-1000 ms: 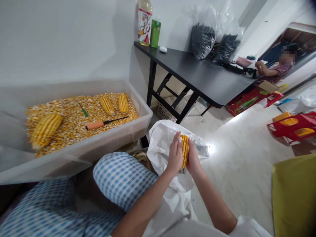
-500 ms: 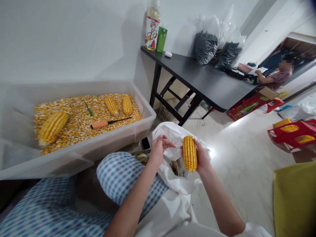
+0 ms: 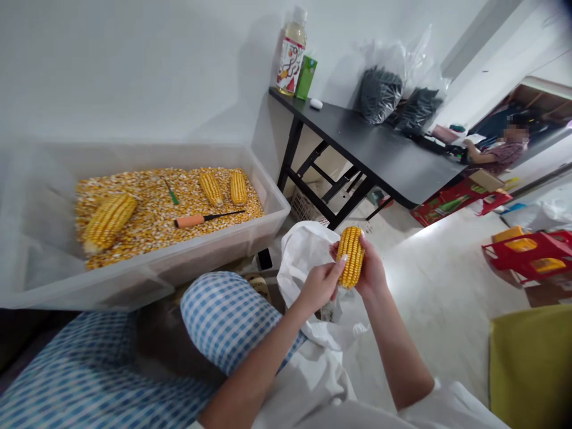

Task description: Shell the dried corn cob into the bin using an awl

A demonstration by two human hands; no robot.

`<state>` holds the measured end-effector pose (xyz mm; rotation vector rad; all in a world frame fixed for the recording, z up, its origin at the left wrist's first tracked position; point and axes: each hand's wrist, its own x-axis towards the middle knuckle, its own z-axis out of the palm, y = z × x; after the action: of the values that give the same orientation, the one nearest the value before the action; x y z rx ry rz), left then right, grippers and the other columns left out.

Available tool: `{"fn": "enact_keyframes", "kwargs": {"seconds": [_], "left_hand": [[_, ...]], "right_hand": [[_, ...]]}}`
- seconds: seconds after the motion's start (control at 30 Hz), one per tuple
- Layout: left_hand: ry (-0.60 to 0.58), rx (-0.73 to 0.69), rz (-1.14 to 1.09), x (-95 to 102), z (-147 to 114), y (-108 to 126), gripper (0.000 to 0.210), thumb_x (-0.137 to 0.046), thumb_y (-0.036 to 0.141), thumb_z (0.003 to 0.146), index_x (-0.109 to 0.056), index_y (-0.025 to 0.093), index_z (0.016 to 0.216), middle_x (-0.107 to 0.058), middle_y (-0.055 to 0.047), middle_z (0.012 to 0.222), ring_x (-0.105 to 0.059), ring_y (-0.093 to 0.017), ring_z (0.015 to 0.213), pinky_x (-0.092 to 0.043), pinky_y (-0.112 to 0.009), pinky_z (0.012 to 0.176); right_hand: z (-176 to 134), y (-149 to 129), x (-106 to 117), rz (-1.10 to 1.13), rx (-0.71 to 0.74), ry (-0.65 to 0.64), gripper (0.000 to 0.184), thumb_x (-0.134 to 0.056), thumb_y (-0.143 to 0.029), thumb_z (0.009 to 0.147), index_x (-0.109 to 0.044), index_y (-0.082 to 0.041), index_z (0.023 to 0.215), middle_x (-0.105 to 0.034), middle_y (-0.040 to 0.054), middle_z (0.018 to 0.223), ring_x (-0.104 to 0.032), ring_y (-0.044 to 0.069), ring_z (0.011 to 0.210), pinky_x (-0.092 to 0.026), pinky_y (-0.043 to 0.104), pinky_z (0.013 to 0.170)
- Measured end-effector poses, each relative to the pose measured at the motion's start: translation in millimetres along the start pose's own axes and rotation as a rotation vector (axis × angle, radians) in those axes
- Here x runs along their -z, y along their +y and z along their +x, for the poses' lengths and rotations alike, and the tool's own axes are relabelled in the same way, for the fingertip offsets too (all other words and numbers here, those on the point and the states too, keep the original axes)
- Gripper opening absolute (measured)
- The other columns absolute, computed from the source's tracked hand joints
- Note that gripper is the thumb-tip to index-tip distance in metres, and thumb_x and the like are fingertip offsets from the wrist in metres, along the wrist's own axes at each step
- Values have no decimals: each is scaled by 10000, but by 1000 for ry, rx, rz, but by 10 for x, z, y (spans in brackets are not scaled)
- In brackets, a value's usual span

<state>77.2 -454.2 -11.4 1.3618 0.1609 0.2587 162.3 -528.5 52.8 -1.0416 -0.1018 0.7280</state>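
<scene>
Both my hands grip a yellow corn cob (image 3: pixel 351 257) full of kernels, held above an open white sack (image 3: pixel 295 259). My right hand (image 3: pixel 372 271) is wrapped round its right side. My left hand (image 3: pixel 322 282) is closed on its lower left, with the thumb pressed on the kernels. To the left, a translucent plastic bin (image 3: pixel 214 251) holds loose corn kernels (image 3: pixel 147 226). On the kernels lie a large cob (image 3: pixel 110 223), two smaller cobs (image 3: pixel 211 189), an orange-handled screwdriver (image 3: pixel 190 221) and a thin green-handled tool (image 3: pixel 173 195).
A black table (image 3: pixel 379 140) carries a bottle (image 3: pixel 291 56), a green carton (image 3: pixel 306 78) and bags of dark material (image 3: pixel 381 95). Red crates (image 3: pixel 527 256) stand on the floor at right. Another person (image 3: pixel 503 152) is at the table's far end.
My left hand has moved right and closed on the cob, where before its fingers were apart beside it. The cob has risen a little. The view has shifted slightly.
</scene>
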Motion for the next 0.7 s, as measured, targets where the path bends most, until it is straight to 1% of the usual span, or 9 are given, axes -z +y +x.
{"fn": "enact_keyframes", "kwargs": {"seconds": [0.1, 0.17, 0.23, 0.37, 0.43, 0.5, 0.6, 0.7], "left_hand": [[89, -65, -10, -34, 4, 45, 491, -344, 547, 861, -397, 171, 549, -381, 43, 428, -400, -85, 409, -327, -223, 476], [105, -86, -6, -4, 4, 77, 485, -342, 525, 871, -393, 173, 541, -388, 39, 434, -407, -89, 426, -336, -228, 495], [110, -89, 26, 51, 1, 95, 483, -328, 503, 882, -407, 176, 535, -414, 29, 431, -428, -97, 432, -345, -234, 508], [194, -71, 151, 148, -2, 76, 483, -325, 477, 889, -420, 184, 518, -434, 18, 411, -444, -108, 422, -347, -242, 515], [213, -69, 159, 161, 3, 54, 484, -327, 475, 889, -426, 185, 515, -444, 15, 415, -455, -111, 424, -350, -241, 509], [217, -63, 108, 152, 15, 40, 475, -337, 474, 885, -432, 183, 522, -457, 14, 430, -468, -113, 435, -360, -238, 510], [213, -91, -14, 132, 42, 50, 439, -397, 457, 868, -461, 171, 541, -484, 8, 488, -489, -117, 512, -389, -238, 575], [178, -160, -145, 131, 62, 87, 367, -481, 414, 837, -509, 153, 581, -513, -7, 630, -490, -118, 640, -396, -230, 648]], "right_hand": [[1, 51, -37, 0, 44, 37, 313, -552, -444, 771, -589, -167, 912, -680, 63, 792, -655, 216, 815, -563, 340, 713], [-6, 60, -37, -11, 39, 45, 327, -550, -461, 771, -593, -170, 912, -676, 58, 778, -655, 218, 815, -560, 343, 718], [-15, 53, -31, -18, 23, 49, 329, -555, -468, 766, -596, -173, 904, -674, 58, 783, -654, 220, 818, -558, 346, 717], [-32, 31, -26, -21, 50, 64, 295, -572, -457, 757, -596, -194, 888, -676, 45, 797, -652, 220, 835, -552, 352, 721], [-36, 31, -27, -32, 66, 52, 296, -571, -463, 758, -598, -196, 884, -677, 45, 800, -649, 223, 847, -548, 355, 727], [-33, 40, -21, -27, 65, 48, 309, -565, -477, 760, -599, -194, 880, -678, 47, 804, -648, 223, 849, -546, 356, 728], [-15, 56, 4, 24, 68, 94, 332, -550, -506, 764, -596, -195, 873, -675, 43, 793, -649, 211, 814, -549, 356, 718], [6, 58, 42, 70, 55, 119, 355, -532, -529, 770, -594, -194, 871, -672, 42, 786, -649, 203, 784, -553, 359, 701]]}}
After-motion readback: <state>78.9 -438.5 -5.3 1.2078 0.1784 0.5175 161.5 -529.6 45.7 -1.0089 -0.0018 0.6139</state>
